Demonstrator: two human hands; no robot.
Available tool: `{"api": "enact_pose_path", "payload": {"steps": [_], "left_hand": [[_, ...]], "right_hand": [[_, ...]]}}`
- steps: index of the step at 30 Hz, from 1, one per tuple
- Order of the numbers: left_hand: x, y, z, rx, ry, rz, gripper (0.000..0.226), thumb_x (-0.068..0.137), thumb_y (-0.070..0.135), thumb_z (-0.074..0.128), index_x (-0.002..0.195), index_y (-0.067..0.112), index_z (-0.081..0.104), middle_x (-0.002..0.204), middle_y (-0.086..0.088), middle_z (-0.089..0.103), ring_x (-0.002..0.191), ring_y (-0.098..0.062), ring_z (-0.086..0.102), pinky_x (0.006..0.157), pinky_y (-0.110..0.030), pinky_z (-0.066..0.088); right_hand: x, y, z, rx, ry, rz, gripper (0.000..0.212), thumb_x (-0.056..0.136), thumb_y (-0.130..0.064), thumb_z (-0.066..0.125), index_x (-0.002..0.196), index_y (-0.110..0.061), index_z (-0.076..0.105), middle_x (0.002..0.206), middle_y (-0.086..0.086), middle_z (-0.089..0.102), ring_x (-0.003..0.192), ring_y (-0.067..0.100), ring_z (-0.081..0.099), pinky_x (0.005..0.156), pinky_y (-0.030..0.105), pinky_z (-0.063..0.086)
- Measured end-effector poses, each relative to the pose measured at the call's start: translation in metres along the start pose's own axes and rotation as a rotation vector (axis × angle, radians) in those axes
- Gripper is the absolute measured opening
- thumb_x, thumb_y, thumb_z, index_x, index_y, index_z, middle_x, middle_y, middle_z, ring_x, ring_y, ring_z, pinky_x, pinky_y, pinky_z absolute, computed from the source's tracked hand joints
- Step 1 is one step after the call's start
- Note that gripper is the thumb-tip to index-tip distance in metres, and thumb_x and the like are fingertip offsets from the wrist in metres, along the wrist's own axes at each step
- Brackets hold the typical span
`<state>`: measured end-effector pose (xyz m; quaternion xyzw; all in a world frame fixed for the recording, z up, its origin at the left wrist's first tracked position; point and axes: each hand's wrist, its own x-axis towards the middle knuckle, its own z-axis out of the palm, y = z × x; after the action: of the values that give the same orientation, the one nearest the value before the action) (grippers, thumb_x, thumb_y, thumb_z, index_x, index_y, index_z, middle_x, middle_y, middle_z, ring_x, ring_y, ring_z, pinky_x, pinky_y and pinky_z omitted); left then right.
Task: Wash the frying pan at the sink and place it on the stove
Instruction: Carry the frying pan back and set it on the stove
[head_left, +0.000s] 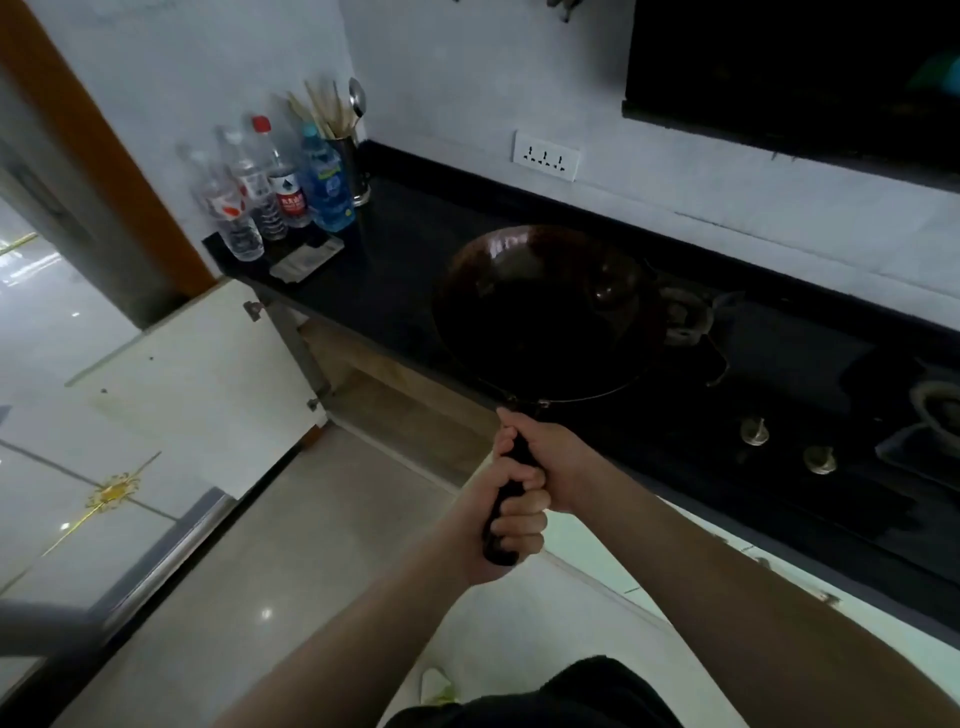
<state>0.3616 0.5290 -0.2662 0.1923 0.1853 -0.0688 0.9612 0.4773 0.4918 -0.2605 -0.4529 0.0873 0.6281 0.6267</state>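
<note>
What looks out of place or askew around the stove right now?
The cabinet door under the counter stands wide open into the floor space. Otherwise nothing stands out: both hands grip the frying pan handle, holding it level by the burner.

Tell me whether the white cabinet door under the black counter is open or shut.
Open: the white cabinet door swings out from the black counter, exposing the cabinet interior.

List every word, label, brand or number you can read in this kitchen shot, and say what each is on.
No text can be read.
Red-label bottle: white marks on the label, too blurred to read.
Blue bottle: printed label, too blurred.
Two clear bottles: labels with dark print, too small.
Paper packet on the counter: print unreadable.
Wall socket: no lettering visible.
</note>
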Motion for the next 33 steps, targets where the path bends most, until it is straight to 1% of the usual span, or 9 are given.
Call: {"api": "enact_pose_path", "payload": {"steps": [2, 5, 9, 12, 15, 20, 26, 29, 33], "left_hand": [[0.003, 0.016, -0.005, -0.001, -0.006, -0.032, 0.018, 0.081, 0.015, 0.058, 0.067, 0.015, 0.046, 0.041, 0.006, 0.034, 0.026, -0.005, 0.032, 0.027, -0.016, 0.026], [0.012, 0.035, -0.011, -0.008, 0.008, -0.073, 0.018, 0.085, 0.015, 0.05, 0.068, 0.015, 0.044, 0.04, 0.006, 0.034, 0.026, -0.005, 0.032, 0.027, -0.016, 0.027], [0.033, 0.057, -0.022, -0.006, 0.015, -0.094, 0.02, 0.085, 0.014, 0.05, 0.065, 0.014, 0.047, 0.041, 0.006, 0.034, 0.026, -0.006, 0.033, 0.026, -0.018, 0.03], [0.052, 0.076, -0.029, -0.012, 0.009, -0.12, 0.019, 0.081, 0.013, 0.057, 0.063, 0.014, 0.05, 0.04, 0.005, 0.035, 0.026, -0.006, 0.034, 0.026, -0.017, 0.03], [0.072, 0.093, -0.033, -0.013, 0.016, -0.129, 0.021, 0.075, 0.011, 0.065, 0.064, 0.014, 0.047, 0.039, 0.005, 0.035, 0.025, -0.007, 0.033, 0.027, -0.016, 0.028], [0.103, 0.116, -0.035, -0.055, -0.004, -0.128, 0.03, 0.076, 0.009, 0.069, 0.066, 0.015, 0.042, 0.04, 0.003, 0.037, 0.025, -0.008, 0.035, 0.027, -0.016, 0.029], [0.126, 0.142, -0.039, -0.072, 0.035, -0.114, 0.022, 0.085, 0.011, 0.056, 0.064, 0.013, 0.048, 0.04, 0.003, 0.039, 0.026, -0.007, 0.037, 0.027, -0.016, 0.028], [0.133, 0.153, -0.042, -0.105, 0.05, -0.111, 0.021, 0.083, 0.01, 0.058, 0.065, 0.011, 0.048, 0.039, 0.002, 0.04, 0.026, -0.007, 0.035, 0.027, -0.016, 0.029], [0.138, 0.164, -0.046, -0.123, 0.062, -0.106, 0.022, 0.078, 0.007, 0.066, 0.065, 0.011, 0.048, 0.039, 0.002, 0.039, 0.03, -0.007, 0.023, 0.027, -0.016, 0.026]], "right_hand": [[0.008, -0.006, 0.008, 0.017, 0.032, -0.026, 0.034, 0.093, -0.027, 0.061, 0.063, -0.013, 0.051, 0.057, -0.001, 0.052, 0.056, 0.009, 0.045, 0.056, 0.017, 0.036], [0.02, -0.015, 0.015, 0.066, 0.043, -0.042, 0.035, 0.094, -0.027, 0.059, 0.063, -0.013, 0.05, 0.058, -0.001, 0.05, 0.053, 0.01, 0.05, 0.05, 0.018, 0.045], [0.041, -0.031, 0.016, 0.117, 0.055, -0.027, 0.033, 0.094, -0.026, 0.059, 0.065, -0.013, 0.049, 0.059, -0.002, 0.049, 0.052, 0.009, 0.05, 0.049, 0.019, 0.045], [0.06, -0.046, 0.014, 0.157, 0.046, 0.002, 0.033, 0.094, -0.025, 0.059, 0.065, -0.013, 0.049, 0.058, -0.002, 0.049, 0.048, 0.009, 0.051, 0.045, 0.018, 0.046], [0.081, -0.066, 0.012, 0.155, 0.048, 0.008, 0.034, 0.093, -0.025, 0.059, 0.064, -0.013, 0.049, 0.057, -0.001, 0.05, 0.049, 0.009, 0.051, 0.048, 0.017, 0.045], [0.107, -0.098, 0.008, 0.095, 0.039, 0.007, 0.037, 0.094, -0.026, 0.059, 0.06, -0.012, 0.051, 0.056, -0.001, 0.051, 0.048, 0.009, 0.049, 0.039, 0.018, 0.04], [0.133, -0.124, 0.013, 0.062, 0.062, -0.014, 0.04, 0.096, -0.022, 0.055, 0.059, -0.011, 0.048, 0.053, 0.001, 0.05, 0.048, 0.009, 0.051, 0.048, 0.019, 0.045], [0.145, -0.132, 0.016, 0.016, 0.071, -0.022, 0.041, 0.096, -0.023, 0.055, 0.058, -0.01, 0.048, 0.055, 0.002, 0.051, 0.051, 0.01, 0.051, 0.05, 0.02, 0.045], [0.161, -0.137, 0.017, -0.061, 0.087, -0.045, 0.047, 0.095, -0.025, 0.057, 0.05, -0.011, 0.053, 0.055, 0.002, 0.054, 0.057, 0.013, 0.05, 0.061, 0.024, 0.043]]}}
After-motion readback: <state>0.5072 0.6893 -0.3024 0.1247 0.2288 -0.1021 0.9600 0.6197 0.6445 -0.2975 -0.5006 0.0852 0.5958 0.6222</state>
